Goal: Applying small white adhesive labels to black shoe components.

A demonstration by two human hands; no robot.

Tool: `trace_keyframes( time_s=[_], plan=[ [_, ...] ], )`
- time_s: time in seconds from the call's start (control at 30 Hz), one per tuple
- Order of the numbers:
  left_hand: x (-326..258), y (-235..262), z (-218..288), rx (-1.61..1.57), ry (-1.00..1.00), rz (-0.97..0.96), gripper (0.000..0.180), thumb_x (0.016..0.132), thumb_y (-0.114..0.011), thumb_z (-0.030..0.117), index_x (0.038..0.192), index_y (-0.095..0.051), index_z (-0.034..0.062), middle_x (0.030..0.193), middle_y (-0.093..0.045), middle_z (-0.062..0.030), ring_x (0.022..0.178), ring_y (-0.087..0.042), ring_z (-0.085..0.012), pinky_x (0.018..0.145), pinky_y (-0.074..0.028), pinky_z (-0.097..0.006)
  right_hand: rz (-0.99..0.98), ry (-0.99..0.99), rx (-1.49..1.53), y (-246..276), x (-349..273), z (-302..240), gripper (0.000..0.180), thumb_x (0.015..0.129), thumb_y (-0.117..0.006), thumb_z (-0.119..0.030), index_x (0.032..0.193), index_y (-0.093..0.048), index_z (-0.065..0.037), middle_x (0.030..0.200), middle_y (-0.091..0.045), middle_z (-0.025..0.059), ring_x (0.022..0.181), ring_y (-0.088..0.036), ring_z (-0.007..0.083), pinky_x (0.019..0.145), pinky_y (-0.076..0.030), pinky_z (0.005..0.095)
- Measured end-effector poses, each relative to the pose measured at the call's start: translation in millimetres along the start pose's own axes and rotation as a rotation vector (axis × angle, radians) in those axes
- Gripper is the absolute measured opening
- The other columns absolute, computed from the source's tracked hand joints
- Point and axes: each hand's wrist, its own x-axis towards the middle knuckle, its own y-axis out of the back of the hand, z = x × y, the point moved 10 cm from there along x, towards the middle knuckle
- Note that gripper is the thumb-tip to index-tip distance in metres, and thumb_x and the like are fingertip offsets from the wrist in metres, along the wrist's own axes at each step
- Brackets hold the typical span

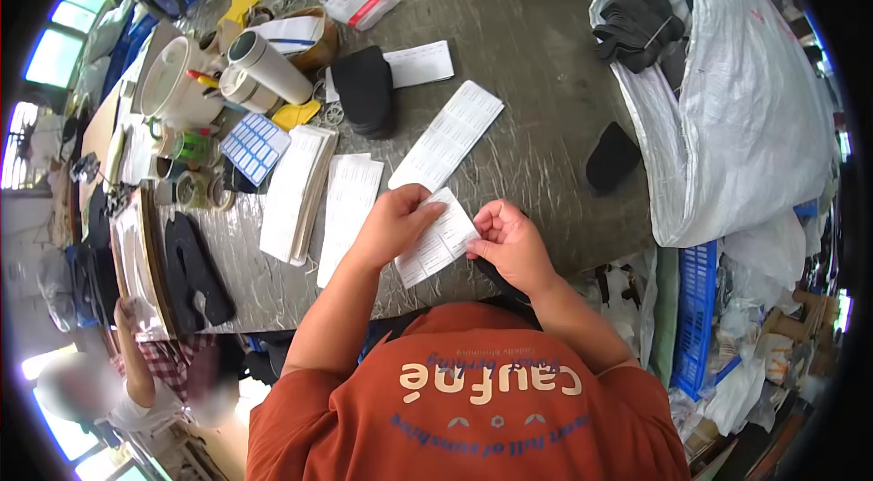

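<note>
Over the near edge of the grey worn tabletop [546, 72], both hands hold one small white printed label sheet [438, 236]. Left hand [393, 222] pinches its upper-left side, thumb on top, fingers curled under. Right hand [509, 240] grips the sheet's right edge w/ fingertips, rest of fingers bent in. Sheet is tilted, lifted just above the table, approx. in front of the person's orange shirt.

Just beyond it lies a long white printed strip [447, 136], and to the left two stacks of white printed sheets [300, 190], [350, 208]. A stack of black oval insoles [364, 92] sits further back, a single black insole piece [611, 156] to the right, beside a big white woven plastic sack [746, 117] w/ more black pieces inside. Far left: white paper rolls [264, 63] and a blue-and-white sticker sheet [255, 146].
</note>
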Motion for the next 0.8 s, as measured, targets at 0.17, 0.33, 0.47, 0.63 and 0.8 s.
trace_keyframes(
  time_s=[0.17, 0.33, 0.47, 0.63, 0.8],
  plan=[
    [-14, -33, -32, 0.126, 0.080, -0.370, 0.016, 0.089, -0.068, 0.015, 0.082, -0.065, 0.0005, 0.070, -0.059, 0.0039, 0.061, -0.049, -0.0027, 0.053, -0.040, -0.021, -0.007, 0.168, -0.190, -22, -15, -6, 0.017, 0.083, -0.067, 0.007, 0.097, -0.061, -0.002, 0.087, -0.064, 0.0024, 0.076, -0.061, 0.0085, 0.070, -0.051, 0.0232],
    [-23, -34, -53, -0.150, 0.269, -0.270, 0.014, 0.087, -0.068, 0.013, 0.081, -0.065, 0.0005, 0.069, -0.060, 0.0022, 0.059, -0.049, -0.0034, 0.051, -0.039, -0.022, 0.076, 0.505, -0.605, -30, -42, -43, 0.013, 0.078, -0.069, 0.005, 0.086, -0.063, -0.003, 0.082, -0.063, 0.0098, 0.070, -0.062, 0.0211, 0.062, -0.048, 0.0292],
    [-29, -37, -66, -0.099, 0.277, -0.220, 0.015, 0.087, -0.068, 0.014, 0.082, -0.064, 0.0003, 0.068, -0.060, 0.0007, 0.059, -0.051, -0.0049, 0.051, -0.040, -0.025, 0.113, 0.593, -0.769, -33, -65, -43, 0.015, 0.077, -0.068, 0.007, 0.085, -0.063, -0.004, 0.087, -0.061, 0.0088, 0.073, -0.060, 0.0207, 0.064, -0.048, 0.0296],
    [-34, -12, -47, 0.360, 0.034, 0.062, 0.017, 0.087, -0.066, 0.015, 0.080, -0.062, 0.0008, 0.063, -0.059, -0.0038, 0.055, -0.055, -0.0153, 0.051, -0.043, -0.034, 0.397, 0.501, -0.601, 20, -79, -47, 0.009, 0.085, -0.063, 0.003, 0.086, -0.057, -0.003, 0.083, -0.058, 0.0049, 0.074, -0.057, 0.0156, 0.067, -0.046, 0.0255],
    [-91, -97, 22, 0.654, -0.648, -0.446, 0.015, 0.079, -0.065, 0.013, 0.081, -0.059, -0.0012, 0.117, -0.059, -0.0184, 0.108, -0.057, -0.0345, 0.089, -0.049, -0.043, 0.471, 0.065, -0.441, 84, -59, -26, 0.001, 0.089, -0.060, -0.001, 0.090, -0.059, 0.000, 0.076, -0.059, 0.0003, 0.068, -0.055, 0.0070, 0.064, -0.046, 0.0229]
  ],
)
